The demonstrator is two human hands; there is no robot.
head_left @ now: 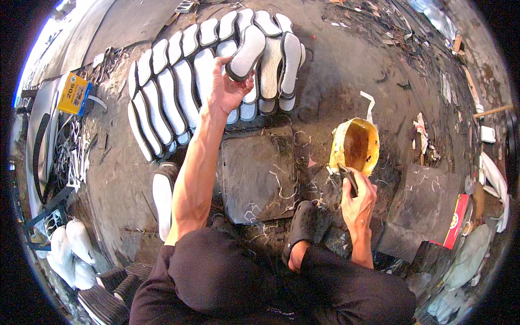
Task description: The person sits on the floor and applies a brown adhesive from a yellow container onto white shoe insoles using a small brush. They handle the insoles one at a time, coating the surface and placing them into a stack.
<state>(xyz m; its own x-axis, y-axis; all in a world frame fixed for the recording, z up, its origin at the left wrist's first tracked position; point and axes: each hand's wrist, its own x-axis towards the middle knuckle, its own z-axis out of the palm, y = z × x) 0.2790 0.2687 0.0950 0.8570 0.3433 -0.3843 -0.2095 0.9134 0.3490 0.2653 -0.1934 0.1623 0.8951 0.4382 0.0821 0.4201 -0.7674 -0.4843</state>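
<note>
My left hand (230, 92) is closed on a shoe sole (248, 51) with a white face and a dark edge, lifted above rows of similar soles. Below it, the white-faced soles (172, 103) lie packed side by side on the ground, and one beige-faced sole (270, 70) shows among them. On the right, my right hand (358, 200) grips a dark-handled tool (351, 179) whose tip reaches the near rim of a yellow container (374, 135). Brown residue coats the container's inside; the tool's working end is hidden.
Between my arms lies a dark square board (257, 179), near my clog-shod foot (301, 230). One white-faced sole (162, 203) stands by my left forearm. At left are a yellow-blue box (74, 94) and white bags (73, 249); at right, a dark sheet (417, 206) and scraps.
</note>
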